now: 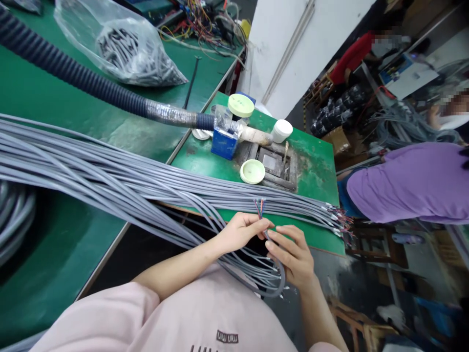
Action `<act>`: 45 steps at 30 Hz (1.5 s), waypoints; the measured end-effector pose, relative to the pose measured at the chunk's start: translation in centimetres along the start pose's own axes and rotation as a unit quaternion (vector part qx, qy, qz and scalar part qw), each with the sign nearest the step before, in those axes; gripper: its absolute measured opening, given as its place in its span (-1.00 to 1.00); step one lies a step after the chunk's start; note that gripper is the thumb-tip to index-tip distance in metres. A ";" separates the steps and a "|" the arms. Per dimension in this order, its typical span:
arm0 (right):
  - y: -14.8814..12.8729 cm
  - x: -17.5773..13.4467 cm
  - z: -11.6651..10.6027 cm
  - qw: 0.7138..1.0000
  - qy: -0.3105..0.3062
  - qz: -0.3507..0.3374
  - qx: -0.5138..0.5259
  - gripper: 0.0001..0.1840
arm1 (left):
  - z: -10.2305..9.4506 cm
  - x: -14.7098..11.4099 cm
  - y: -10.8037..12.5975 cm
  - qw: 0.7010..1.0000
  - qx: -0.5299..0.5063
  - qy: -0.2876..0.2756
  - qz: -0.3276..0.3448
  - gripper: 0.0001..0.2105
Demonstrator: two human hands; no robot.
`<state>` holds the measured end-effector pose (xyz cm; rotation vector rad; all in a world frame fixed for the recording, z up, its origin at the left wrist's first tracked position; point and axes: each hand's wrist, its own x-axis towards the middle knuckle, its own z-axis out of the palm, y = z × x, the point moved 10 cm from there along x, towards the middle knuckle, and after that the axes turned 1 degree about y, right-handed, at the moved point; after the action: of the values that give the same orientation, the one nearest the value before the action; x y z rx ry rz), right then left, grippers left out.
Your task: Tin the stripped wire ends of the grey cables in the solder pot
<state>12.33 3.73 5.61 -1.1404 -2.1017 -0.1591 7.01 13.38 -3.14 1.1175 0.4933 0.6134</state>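
Between thumb and fingers, my left hand [245,231] pinches the end of a grey cable [281,279]. Thin coloured wires [260,207], some red and blue, fan upward from that end. My right hand [294,255] is closed on the same cable just below the wires, its fingers curled; the exact contact is partly hidden. From there the cable bends down in a loop near my lap. Behind my hands, a long bundle of grey cables [205,188] lies across the green bench, its stripped ends [340,220] at the right. More cable ends [262,274] hang below my hands.
A black ribbed hose [91,83] reaches a blue box [223,143] on the bench. Nearby are a pale green lid [252,171], a white tub [282,130] and a soiled square metal fixture [273,164]. A bag of grey pieces [124,49] lies behind. A person in purple [406,183] is at right.
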 end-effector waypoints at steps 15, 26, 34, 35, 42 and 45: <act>-0.1 -4.7 0.7 0.998 0.029 0.054 0.016 -0.44 | 1.1 -1.5 -1.5 0.999 0.004 0.036 -0.006 -0.56; -0.4 -5.4 1.2 0.998 0.031 0.046 0.028 -0.39 | 0.8 -2.0 -0.7 0.997 0.031 0.063 0.014 -0.62; -0.8 -4.9 1.2 0.997 0.042 0.046 0.052 -0.44 | 0.4 -2.2 -0.1 0.996 0.023 0.078 0.044 -0.58; -0.8 -4.9 1.3 0.997 0.043 0.047 0.054 -0.45 | 0.4 -2.2 -0.1 0.995 0.022 0.080 0.046 -0.58; -0.9 -4.9 1.5 0.995 0.040 0.049 0.071 -0.43 | 0.2 -2.4 0.4 0.994 0.024 0.088 0.058 -0.57; -0.9 -4.7 1.5 0.995 0.042 0.053 0.075 -0.45 | 0.2 -2.4 0.4 0.994 0.020 0.085 0.060 -0.58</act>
<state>12.48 0.62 1.67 -1.1321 -1.9402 0.0020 5.29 11.75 -2.57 1.1449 0.5899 0.8106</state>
